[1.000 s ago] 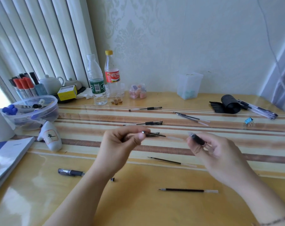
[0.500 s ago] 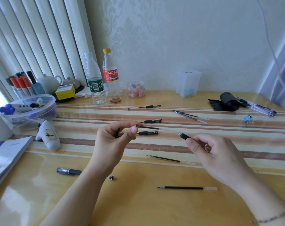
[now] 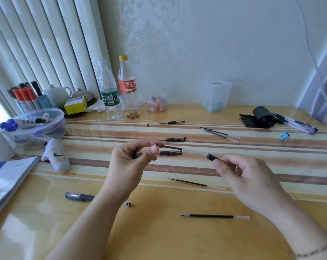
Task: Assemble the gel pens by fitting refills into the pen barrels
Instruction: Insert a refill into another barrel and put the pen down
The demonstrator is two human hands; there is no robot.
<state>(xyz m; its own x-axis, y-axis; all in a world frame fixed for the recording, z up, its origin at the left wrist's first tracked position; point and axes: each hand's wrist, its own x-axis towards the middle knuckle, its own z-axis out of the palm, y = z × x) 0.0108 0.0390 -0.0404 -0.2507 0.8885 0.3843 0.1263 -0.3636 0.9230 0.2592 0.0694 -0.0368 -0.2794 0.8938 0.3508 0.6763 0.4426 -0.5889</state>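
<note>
My left hand (image 3: 132, 160) pinches the tip end of a black refill (image 3: 177, 148) between thumb and forefinger, with a small dark piece tucked in its palm. The refill's clear tail reaches right to the mouth of a pen barrel (image 3: 211, 157). My right hand (image 3: 250, 182) grips that barrel by its black grip section; the rest of the barrel is hidden in the hand. Two loose refills lie on the desk (image 3: 159, 231), one (image 3: 196, 183) below the hands and one (image 3: 215, 216) nearer me. Three pens (image 3: 171, 152) lie behind the hands.
A pen cap (image 3: 79, 196) and a small end piece (image 3: 128, 204) lie at the near left. More refills (image 3: 218, 134), a black roll (image 3: 263, 117), a pen bundle (image 3: 297, 124) and a blue clip (image 3: 284, 136) are at right. Bottles (image 3: 109, 91) and a marker tub (image 3: 33, 126) stand at back left.
The hands have come together and risen slightly. The refill's clear tail, apart from the barrel a second ago, now sits at the barrel's mouth.
</note>
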